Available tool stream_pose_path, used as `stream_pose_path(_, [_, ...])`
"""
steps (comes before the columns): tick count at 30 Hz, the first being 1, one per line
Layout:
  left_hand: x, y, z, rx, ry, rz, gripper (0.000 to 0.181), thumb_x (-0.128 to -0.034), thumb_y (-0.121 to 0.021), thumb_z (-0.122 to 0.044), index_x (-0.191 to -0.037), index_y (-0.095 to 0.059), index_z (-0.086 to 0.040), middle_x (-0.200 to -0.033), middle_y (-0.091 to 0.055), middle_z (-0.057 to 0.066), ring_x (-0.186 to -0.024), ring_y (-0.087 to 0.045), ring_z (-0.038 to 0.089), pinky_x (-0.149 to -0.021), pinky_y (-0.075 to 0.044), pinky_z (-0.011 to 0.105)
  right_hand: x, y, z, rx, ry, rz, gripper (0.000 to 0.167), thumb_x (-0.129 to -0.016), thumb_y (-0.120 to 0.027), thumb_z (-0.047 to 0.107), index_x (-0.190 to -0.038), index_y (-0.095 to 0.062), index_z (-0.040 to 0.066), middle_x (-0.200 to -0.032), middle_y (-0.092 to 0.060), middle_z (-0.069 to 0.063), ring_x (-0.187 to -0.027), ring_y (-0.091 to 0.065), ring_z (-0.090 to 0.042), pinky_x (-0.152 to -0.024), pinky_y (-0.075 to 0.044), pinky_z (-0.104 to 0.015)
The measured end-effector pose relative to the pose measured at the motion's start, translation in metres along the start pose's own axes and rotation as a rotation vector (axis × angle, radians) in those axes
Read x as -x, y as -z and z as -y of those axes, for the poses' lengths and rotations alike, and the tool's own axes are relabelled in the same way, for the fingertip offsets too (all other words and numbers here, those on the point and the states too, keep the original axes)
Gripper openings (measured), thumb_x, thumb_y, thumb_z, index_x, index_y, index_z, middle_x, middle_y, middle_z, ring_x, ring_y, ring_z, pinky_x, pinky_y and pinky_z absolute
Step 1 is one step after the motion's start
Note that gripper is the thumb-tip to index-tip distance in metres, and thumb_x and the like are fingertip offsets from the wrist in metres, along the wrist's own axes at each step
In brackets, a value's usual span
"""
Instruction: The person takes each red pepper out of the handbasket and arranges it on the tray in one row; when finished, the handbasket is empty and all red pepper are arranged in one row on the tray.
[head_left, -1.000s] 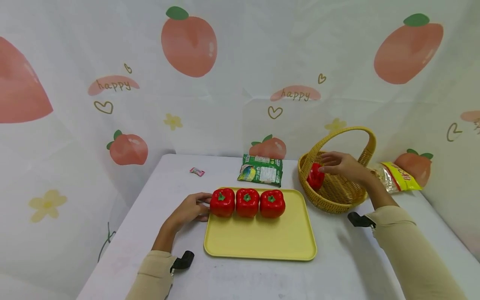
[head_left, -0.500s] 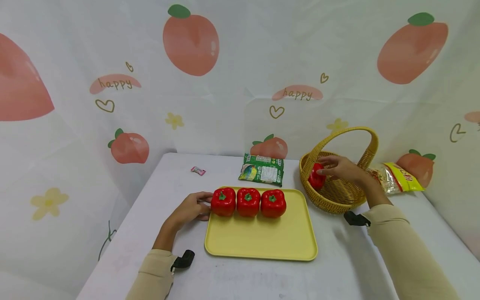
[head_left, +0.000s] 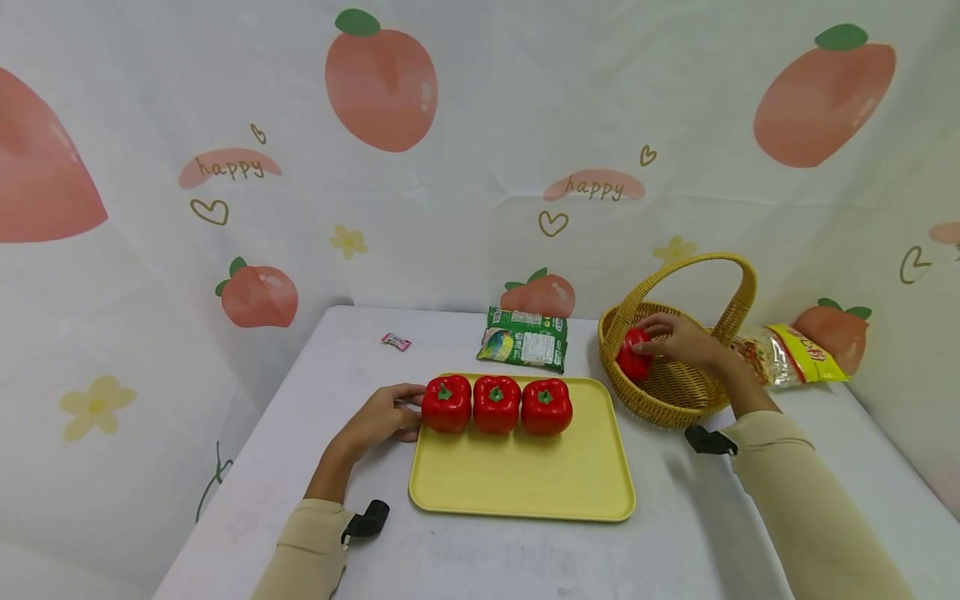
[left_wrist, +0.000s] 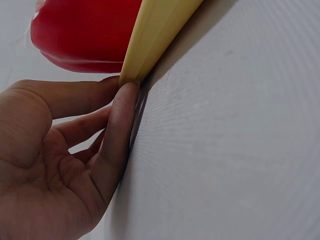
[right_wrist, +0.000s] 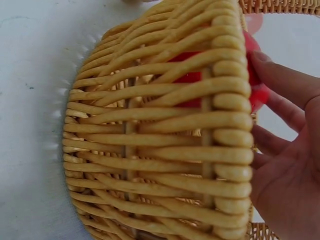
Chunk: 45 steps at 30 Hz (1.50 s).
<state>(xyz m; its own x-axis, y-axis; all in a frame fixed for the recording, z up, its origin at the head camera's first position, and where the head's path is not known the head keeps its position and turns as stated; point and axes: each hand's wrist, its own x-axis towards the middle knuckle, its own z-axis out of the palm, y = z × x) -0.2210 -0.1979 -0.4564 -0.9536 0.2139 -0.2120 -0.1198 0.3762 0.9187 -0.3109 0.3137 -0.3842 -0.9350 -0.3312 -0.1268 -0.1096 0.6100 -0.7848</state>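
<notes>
A yellow tray [head_left: 525,483] carries a row of three red bell peppers [head_left: 495,405] along its far side. At the tray's left edge, my left hand [head_left: 378,417] pinches the rim [left_wrist: 142,45] between thumb and finger, close beside the leftmost pepper [left_wrist: 85,35]. Inside a wicker basket [head_left: 667,408] at the right lies another red bell pepper [head_left: 632,357]. My right hand [head_left: 678,340] reaches into the basket and grips that pepper, thumb on its side. In the right wrist view the woven wall [right_wrist: 165,135] partly hides the pepper, and some fingertips are out of sight.
A green snack packet [head_left: 523,340] lies behind the tray. A small pink wrapped candy [head_left: 396,342] is at the back left. Right of the basket lies a clear and yellow food bag [head_left: 795,357]. The basket's tall handle [head_left: 693,260] arches above my right hand.
My right hand has lowered leftward into the basket and taken hold of the bell pepper there. My left hand, the tray and its peppers have kept their places.
</notes>
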Motion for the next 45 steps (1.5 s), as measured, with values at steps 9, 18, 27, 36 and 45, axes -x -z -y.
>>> stream_pose_path(9, [0.0,0.0,-0.001,-0.001,0.002,0.0,0.055,-0.0925,-0.063,-0.003,-0.147,-0.056,0.003,-0.134,-0.066,0.019,-0.097,-0.073,0.021,-0.081,-0.067,0.036,0.004,-0.004,0.0,-0.085,-0.025,0.006,0.055,-0.102,-0.07,0.018,-0.143,-0.042,-0.006,-0.139,-0.054,-0.033,-0.115,-0.067,-0.029,-0.099,-0.061,-0.048])
stream_pose_path(18, [0.001,-0.001,-0.002,0.0,0.004,0.002,0.054,-0.0935,-0.065,-0.005,-0.146,-0.057,0.002,-0.133,-0.066,0.019,-0.098,-0.073,0.021,-0.082,-0.067,0.036,0.01,-0.006,-0.002,-0.066,-0.016,0.0,0.07,-0.103,-0.067,0.022,-0.157,-0.034,-0.01,-0.143,-0.051,-0.038,-0.123,-0.064,-0.04,-0.104,-0.057,-0.055])
stream_pose_path(27, [0.002,-0.001,-0.002,-0.008,0.006,-0.005,0.054,-0.0936,-0.065,-0.006,-0.146,-0.058,0.001,-0.134,-0.066,0.018,-0.097,-0.073,0.021,-0.081,-0.067,0.036,0.021,-0.003,0.002,-0.04,-0.004,-0.067,0.072,-0.102,-0.067,0.027,-0.158,-0.035,-0.006,-0.152,-0.043,-0.036,-0.133,-0.054,-0.049,-0.107,-0.055,-0.057])
stream_pose_path(36, [0.002,-0.002,-0.002,-0.007,0.016,-0.017,0.055,-0.0931,-0.067,-0.007,-0.147,-0.058,0.001,-0.134,-0.066,0.018,-0.096,-0.072,0.02,-0.081,-0.067,0.035,0.037,-0.001,0.001,0.028,0.062,-0.121,0.071,-0.1,-0.071,0.02,-0.158,-0.038,-0.003,-0.153,-0.045,-0.033,-0.136,-0.051,-0.056,-0.096,-0.058,-0.04])
stream_pose_path(45, [0.003,-0.001,-0.003,-0.019,0.01,-0.014,0.054,-0.093,-0.066,-0.007,-0.146,-0.058,0.0,-0.136,-0.065,0.018,-0.098,-0.072,0.021,-0.082,-0.067,0.036,0.059,-0.006,-0.001,0.061,0.067,-0.15,0.079,-0.1,-0.069,0.025,-0.165,-0.03,0.002,-0.156,-0.042,-0.032,-0.137,-0.046,-0.053,-0.095,-0.057,-0.047])
